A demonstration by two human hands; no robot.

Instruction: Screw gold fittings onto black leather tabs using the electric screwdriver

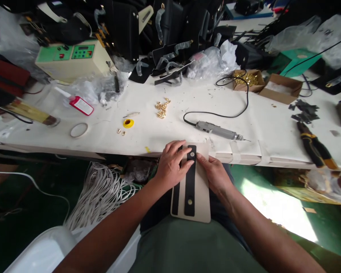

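Right hand point(216, 172) pinches a beige panel point(203, 189), lengthwise from the table point(165, 131) front edge to the torso point(193, 246); left hand point(170, 163), fingers parted, touches its black strap point(190, 184); a screwdriver point(217, 130) lies beyond.

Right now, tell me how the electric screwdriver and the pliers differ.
The electric screwdriver is grey; the pliers have black-and-yellow handles. The screwdriver trails a black cord; the pliers show none. The screwdriver's bit points right; the pliers' handles slant toward the front edge of the bench. Both lie on it.
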